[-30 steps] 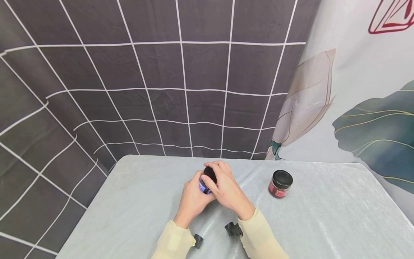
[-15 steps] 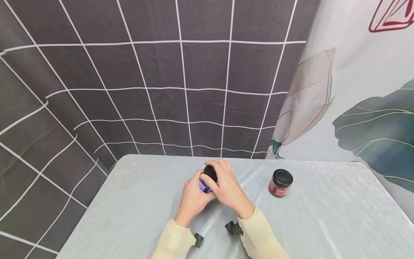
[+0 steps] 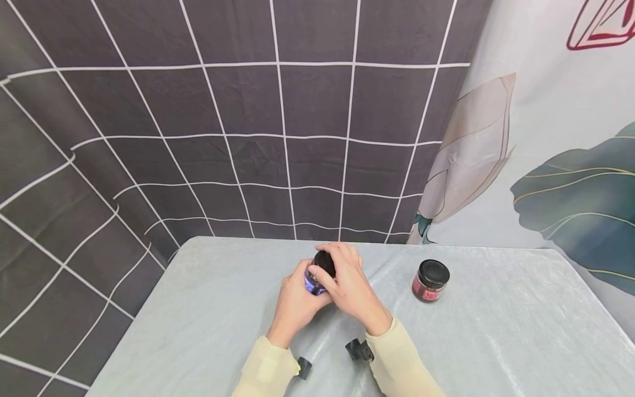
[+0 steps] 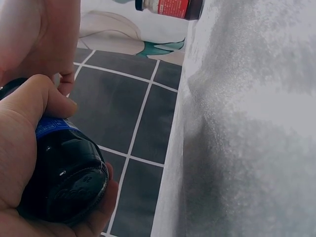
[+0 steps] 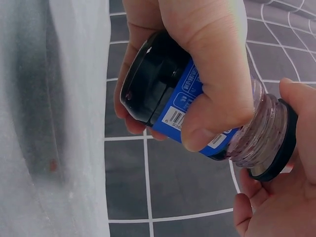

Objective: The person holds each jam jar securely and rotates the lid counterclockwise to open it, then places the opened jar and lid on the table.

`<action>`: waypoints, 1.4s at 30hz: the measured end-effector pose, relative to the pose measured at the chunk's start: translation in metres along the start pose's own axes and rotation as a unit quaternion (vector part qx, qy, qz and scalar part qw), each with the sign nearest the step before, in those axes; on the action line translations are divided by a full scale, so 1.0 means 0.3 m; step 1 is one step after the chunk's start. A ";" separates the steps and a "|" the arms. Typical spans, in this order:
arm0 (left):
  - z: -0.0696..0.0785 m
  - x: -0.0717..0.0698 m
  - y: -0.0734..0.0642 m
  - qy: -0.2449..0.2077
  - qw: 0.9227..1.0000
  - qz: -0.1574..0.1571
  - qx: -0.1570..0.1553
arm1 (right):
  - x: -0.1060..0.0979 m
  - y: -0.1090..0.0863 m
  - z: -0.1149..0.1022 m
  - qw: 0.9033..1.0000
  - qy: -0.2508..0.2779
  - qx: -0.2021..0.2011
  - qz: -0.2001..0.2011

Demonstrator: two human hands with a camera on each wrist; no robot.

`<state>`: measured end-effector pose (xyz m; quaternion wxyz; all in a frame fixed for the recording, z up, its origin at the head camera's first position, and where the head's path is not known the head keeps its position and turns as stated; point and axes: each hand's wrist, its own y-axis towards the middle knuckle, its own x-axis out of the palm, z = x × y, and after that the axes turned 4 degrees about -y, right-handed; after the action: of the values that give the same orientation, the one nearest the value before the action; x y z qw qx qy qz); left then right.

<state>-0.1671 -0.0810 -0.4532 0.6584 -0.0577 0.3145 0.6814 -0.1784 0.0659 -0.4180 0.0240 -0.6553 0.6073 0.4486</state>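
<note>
A dark glass jar with a blue label [image 3: 313,285] is held up off the table between both hands. The left hand [image 3: 292,306] wraps round its body; its thumb lies across the label in the right wrist view. Fingers of the right hand [image 3: 348,286] grip the black lid [image 3: 324,263] at its edge. In the right wrist view, clear ridged glass of the neck [image 5: 256,133] shows between the label and the lid. The jar's embossed base [image 4: 79,192] faces the left wrist camera. Some right-hand fingers are hidden behind the lid.
A second jar [image 3: 430,281], black-lidded with a red label, stands upright on the table to the right. A pale grey cloth covers the table [image 3: 496,331]. Behind it hang a dark grid-patterned curtain [image 3: 317,165] and a white leaf-printed cloth [image 3: 545,110].
The right hand and the lid have shifted very slightly up and to the right. The left hand keeps its grip on the jar, and the red-labelled jar has not moved.
</note>
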 end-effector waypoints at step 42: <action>-0.008 -0.010 0.010 -0.007 1.000 0.022 -0.021 | -0.014 0.007 0.006 0.999 0.029 0.014 0.042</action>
<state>-0.1704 -0.0847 -0.4526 0.6439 -0.0594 0.2968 0.7026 -0.1804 0.0695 -0.4155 -0.0032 -0.6420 0.6407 0.4210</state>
